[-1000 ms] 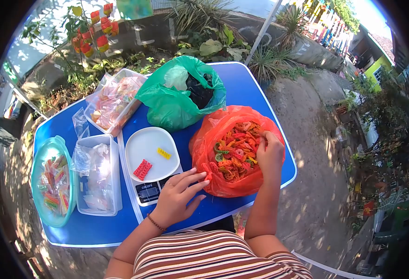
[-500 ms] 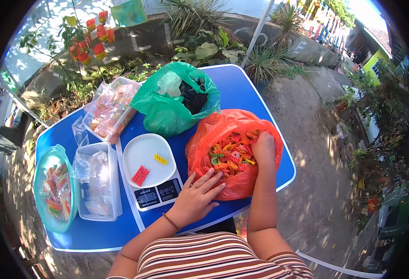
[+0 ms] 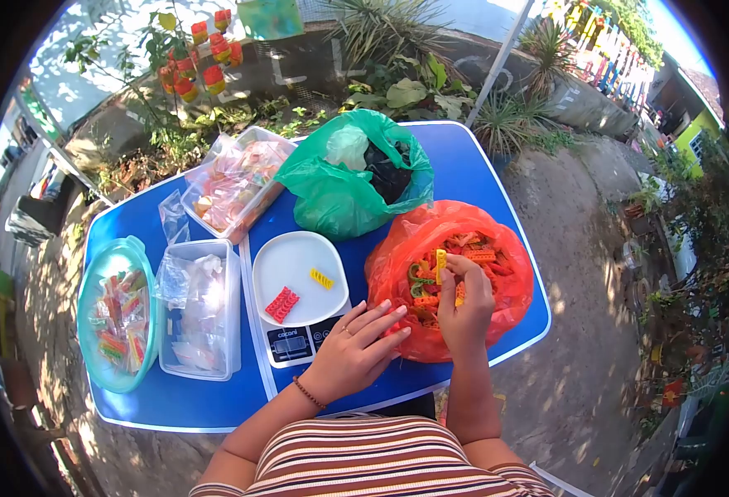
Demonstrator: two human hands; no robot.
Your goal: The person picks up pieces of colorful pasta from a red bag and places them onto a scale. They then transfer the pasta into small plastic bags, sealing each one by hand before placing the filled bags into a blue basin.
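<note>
A yellow ridged snack piece point(image 3: 440, 267) is pinched between the thumb and fingers of my right hand point(image 3: 470, 302), just above the red plastic bag point(image 3: 497, 331). Inside that bag lie loose red, orange, yellow and green ridged pieces point(image 3: 497, 263). My left hand point(image 3: 358, 344) rests flat with fingers spread against the bag's near left side, by the corner of the scale. On the white kitchen scale point(image 3: 291, 346), the square platform point(image 3: 298, 253) bears one red ridged piece point(image 3: 282, 305) and one yellow ridged piece point(image 3: 321, 278).
A green plastic bag point(image 3: 323, 199) stands behind the scale. To the left are a box of wrapped pieces point(image 3: 240, 186), a clear tub with plastic bags point(image 3: 194, 364), and a teal basin point(image 3: 85, 315) of small packets. All stand on a blue folding table point(image 3: 215, 406).
My right hand has come up from the pieces inside the red bag and now holds a yellow piece. My left hand stays at the bag's side. The view has shifted slightly.
</note>
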